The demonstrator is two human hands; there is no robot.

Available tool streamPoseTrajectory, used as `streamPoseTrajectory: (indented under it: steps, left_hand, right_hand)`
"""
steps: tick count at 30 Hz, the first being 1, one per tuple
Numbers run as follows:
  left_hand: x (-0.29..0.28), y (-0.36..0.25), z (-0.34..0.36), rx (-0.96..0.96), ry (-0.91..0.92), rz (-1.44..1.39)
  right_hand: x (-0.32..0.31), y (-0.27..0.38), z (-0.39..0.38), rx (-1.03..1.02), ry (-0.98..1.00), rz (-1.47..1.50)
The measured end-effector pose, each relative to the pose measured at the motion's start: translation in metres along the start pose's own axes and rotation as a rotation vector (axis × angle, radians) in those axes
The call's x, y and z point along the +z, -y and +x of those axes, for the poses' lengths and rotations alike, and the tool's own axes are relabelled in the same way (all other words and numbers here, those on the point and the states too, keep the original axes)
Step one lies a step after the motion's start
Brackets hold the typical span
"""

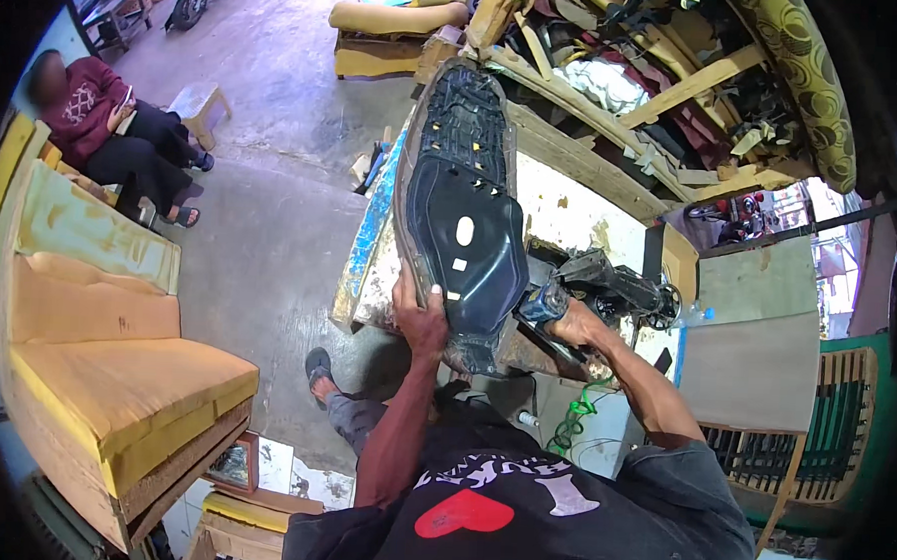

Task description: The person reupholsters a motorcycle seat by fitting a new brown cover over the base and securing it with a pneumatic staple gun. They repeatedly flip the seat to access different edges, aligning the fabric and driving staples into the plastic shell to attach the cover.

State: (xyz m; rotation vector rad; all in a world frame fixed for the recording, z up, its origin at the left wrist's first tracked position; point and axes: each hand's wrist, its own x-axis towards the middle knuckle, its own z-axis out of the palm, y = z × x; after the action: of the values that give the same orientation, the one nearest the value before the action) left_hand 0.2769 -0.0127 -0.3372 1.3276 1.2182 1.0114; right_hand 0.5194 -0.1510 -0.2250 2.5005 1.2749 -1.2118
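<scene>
A long motorcycle seat (467, 196) lies bottom up across the workbench, its black plastic base showing and its cover edge running round the rim. My left hand (419, 314) grips the seat's near left edge, with the thumb on top. In my right hand (575, 326) is a blue-and-black staple gun (545, 304), held close against the seat's near right edge. The tool's front end is partly hidden beside the seat. A green coiled hose (574, 426) hangs below my right forearm.
A black sewing machine (619, 282) stands on the worn white bench (562, 200), right of the seat. Foam-padded furniture (129, 386) is at left. A person (110, 130) sits at far left near a small stool (200, 109). Wooden shelving (667, 99) holds scraps behind.
</scene>
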Motion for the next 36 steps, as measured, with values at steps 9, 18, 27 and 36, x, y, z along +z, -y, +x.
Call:
streamPoseTrajectory:
  steps: [9,18,27,36]
  left_hand:
    - [0.001,0.014,-0.004,0.031,0.030,-0.059]
    - [-0.035,-0.006,0.019,-0.233,0.263,-0.583]
    - [-0.113,0.051,-0.036,-0.592,0.336,-0.454]
    - [-0.078,0.008,-0.005,-0.662,0.662,-0.583]
  right_hand:
    - [0.008,-0.006,0.016,0.073,0.023,-0.085]
    - [0.073,-0.049,-0.052,0.131,-0.306,0.429]
    - [0.154,-0.087,-0.098,0.284,-0.261,0.685]
    - [0.145,0.050,-0.165,0.261,-0.209,1.074]
